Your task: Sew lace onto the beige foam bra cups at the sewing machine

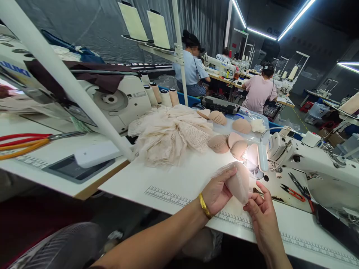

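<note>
My left hand (pixel 217 190), with a gold bangle at the wrist, is closed around the left edge of a beige bra cup pad (pixel 239 183) held above the white sewing table (pixel 168 179). My right hand (pixel 259 209) pinches the pad's lower right edge with its fingertips. The pad is lit by the small lamp (pixel 262 157) of the sewing machine (pixel 308 160) just to the right. Stacks of similar beige pads (pixel 227 142) lie behind it, and a heap of cream lace pieces (pixel 168 134) sits further left.
Small snips with red handles (pixel 293 192) lie near the machine's needle. A second sewing machine (pixel 112 101) stands at the left with red and orange scissors (pixel 22 144) beside it. Thread cones (pixel 161 95) stand behind the lace. Two people sit working at machines in the background.
</note>
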Tool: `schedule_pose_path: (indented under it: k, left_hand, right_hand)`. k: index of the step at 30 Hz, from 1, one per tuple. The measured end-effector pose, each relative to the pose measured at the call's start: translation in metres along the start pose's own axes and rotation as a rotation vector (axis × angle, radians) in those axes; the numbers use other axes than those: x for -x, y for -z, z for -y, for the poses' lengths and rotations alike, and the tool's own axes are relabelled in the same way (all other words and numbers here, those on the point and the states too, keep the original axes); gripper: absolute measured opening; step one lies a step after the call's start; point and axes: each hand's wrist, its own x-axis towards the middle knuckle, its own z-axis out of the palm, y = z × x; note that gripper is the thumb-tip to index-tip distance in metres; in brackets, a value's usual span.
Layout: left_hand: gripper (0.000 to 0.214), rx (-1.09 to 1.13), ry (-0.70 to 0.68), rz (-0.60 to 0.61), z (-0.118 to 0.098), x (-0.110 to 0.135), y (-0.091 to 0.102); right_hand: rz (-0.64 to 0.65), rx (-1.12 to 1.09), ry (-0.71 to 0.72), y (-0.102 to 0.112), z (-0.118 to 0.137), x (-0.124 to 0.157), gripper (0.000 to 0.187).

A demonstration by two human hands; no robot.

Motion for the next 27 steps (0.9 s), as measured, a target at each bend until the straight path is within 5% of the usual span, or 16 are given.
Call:
schedule_pose_path:
  k: [4,7,9,12,15,17,21,27]
  left_hand:
    - [0.013,-0.035,-0.012,-0.001,0.0,-0.002,-0.001]
    - [0.026,-0.187,-0.022,0.13,-0.012,0.002,-0.002]
    - [0.034,-0.419,-0.014,0.355,-0.027,0.007,-0.004]
    - [0.023,-0.994,-0.023,0.914,-0.047,0.009,-0.009]
    - [0.028,-1.515,-0.317,1.284,-0.051,-0.01,-0.014]
    - [0.032,-1.708,-0.494,1.34,-0.045,-0.032,-0.014]
    - [0.031,-1.897,-0.55,1.391,-0.032,-0.067,-0.012]
    - [0.024,-1.987,-0.734,1.271,-0.022,-0.068,-0.008]
  right_hand:
    - [0.005,0.063,0.034,0.0,-0.001,-0.002,0.071]
    - [0.072,0.147,0.078,0.01,0.007,-0.004,0.071]
    - [0.137,0.269,0.143,0.02,0.019,-0.009,0.067]
    - [0.316,0.634,0.419,0.037,0.041,-0.028,0.038]
    - [0.513,1.089,0.785,0.049,0.055,-0.059,0.021]
    - [0.564,1.324,0.899,0.053,0.054,-0.079,0.029]
    - [0.52,1.467,0.974,0.059,0.047,-0.096,0.039]
    - [0.543,1.427,0.944,0.062,0.052,-0.085,0.04]
